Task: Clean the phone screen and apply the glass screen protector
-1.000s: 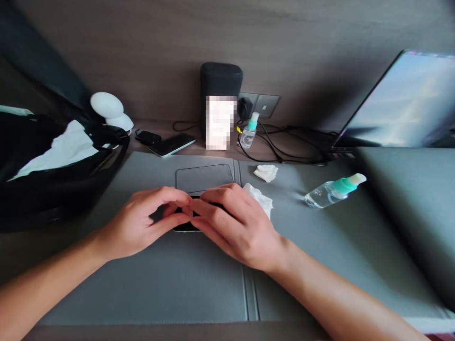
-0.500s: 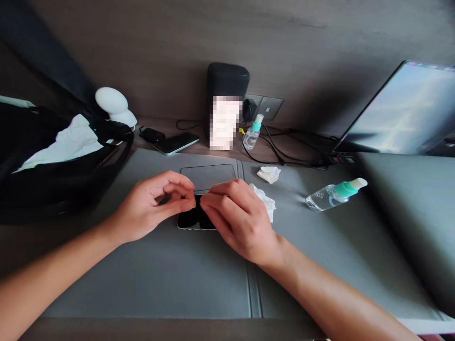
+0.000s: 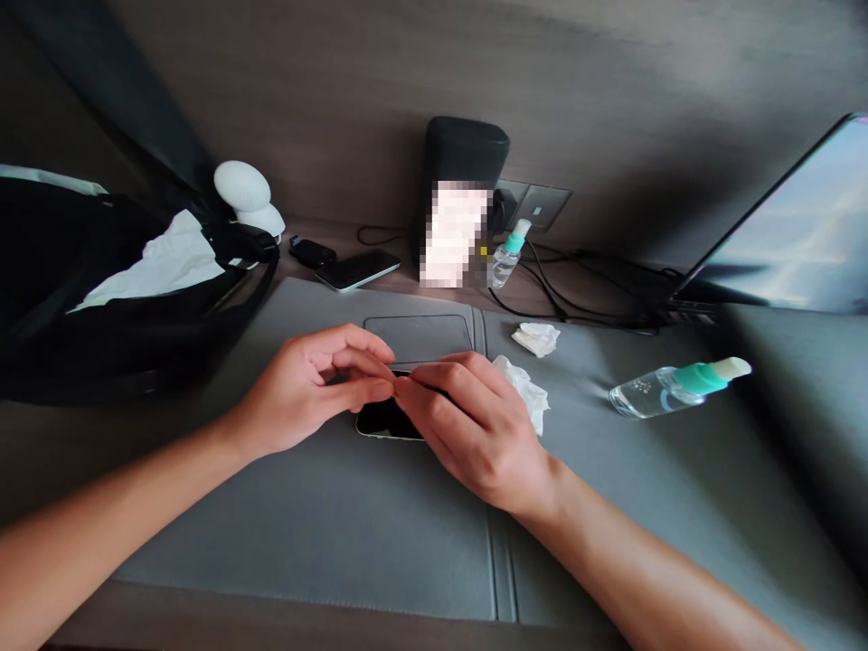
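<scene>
A smartphone (image 3: 386, 422) with a dark screen lies flat on the grey desk mat (image 3: 305, 533), partly covered by my hands. Above it, my left hand (image 3: 291, 389) has its thumb and fingers curled in a pinch. The fingertips of my right hand (image 3: 481, 429) are pressed together and meet those of the left. Anything held between them is too small or hidden to make out. Just behind the phone rests a clear, dark-edged rectangular sheet (image 3: 417, 337), like a screen protector. A crumpled white tissue (image 3: 533, 398) lies beside my right hand.
Another crumpled tissue (image 3: 535, 339) and a clear spray bottle (image 3: 668, 389) are to the right. Along the back are a second phone (image 3: 358, 269), a black speaker (image 3: 465, 149), a small spray bottle (image 3: 507, 258) and cables (image 3: 549, 289). A black bag (image 3: 149, 334) sits left, a laptop (image 3: 793, 217) right.
The view has shifted, so everything sits further right in the picture. My hands have come together, and their fingertips now touch above the phone.
</scene>
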`<state>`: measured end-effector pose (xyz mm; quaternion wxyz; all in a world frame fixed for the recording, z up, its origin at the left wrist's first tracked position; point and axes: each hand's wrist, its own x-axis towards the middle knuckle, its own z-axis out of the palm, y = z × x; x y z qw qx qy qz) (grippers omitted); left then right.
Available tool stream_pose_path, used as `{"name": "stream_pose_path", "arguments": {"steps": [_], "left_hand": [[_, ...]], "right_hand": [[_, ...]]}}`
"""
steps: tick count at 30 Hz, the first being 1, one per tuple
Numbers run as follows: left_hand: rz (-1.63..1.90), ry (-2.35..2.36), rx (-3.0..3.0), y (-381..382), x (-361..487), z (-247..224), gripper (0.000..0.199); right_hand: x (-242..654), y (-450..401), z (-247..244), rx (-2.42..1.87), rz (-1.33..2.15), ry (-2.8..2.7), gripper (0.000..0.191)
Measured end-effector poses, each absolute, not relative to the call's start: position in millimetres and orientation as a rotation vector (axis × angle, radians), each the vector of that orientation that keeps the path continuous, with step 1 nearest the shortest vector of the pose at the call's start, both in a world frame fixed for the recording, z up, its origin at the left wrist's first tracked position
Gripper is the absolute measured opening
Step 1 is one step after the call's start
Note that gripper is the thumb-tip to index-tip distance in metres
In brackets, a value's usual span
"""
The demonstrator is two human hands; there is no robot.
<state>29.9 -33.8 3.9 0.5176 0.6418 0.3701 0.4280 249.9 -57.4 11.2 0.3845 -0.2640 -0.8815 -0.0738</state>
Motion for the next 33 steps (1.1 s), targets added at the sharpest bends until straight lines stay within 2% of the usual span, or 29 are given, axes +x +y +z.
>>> {"name": "stream_pose_path", "arguments": {"steps": [6,8,11,17,24,26,30,33], "left_hand": [[1.035,0.912,1.782,-35,25,0,0.021],[1.097,0.989,2.021,-32,21,-2,0.018],[1.172,1.048,2.319,-26,17,-3,0.01],[1.196,1.057,2.373,-20,13,-4,0.011],[1.145,1.245,2.337,-18,12,-6,0.017],[1.045,1.359,2.286,-15,13,-9,0.025],[0.948,1.468,2.207,-10,12,-14,0.034],[0.949,1.47,2.203,-9,11,-14,0.035]], "right_hand": [[277,-53,23,-0.759,-0.236,-2.202,0.008],[305,-41,28,-0.97,-0.233,-2.107,0.009],[353,-18,30,-1.595,-0.222,-2.006,0.018],[390,1,26,-1.834,-0.123,-2.041,0.023],[368,-16,38,-1.709,-0.213,-1.932,0.026],[356,-20,37,-1.506,-0.08,-2.039,0.024],[340,-21,27,-1.045,0.447,-2.467,0.024],[344,-20,24,-0.968,0.503,-2.605,0.037]]}}
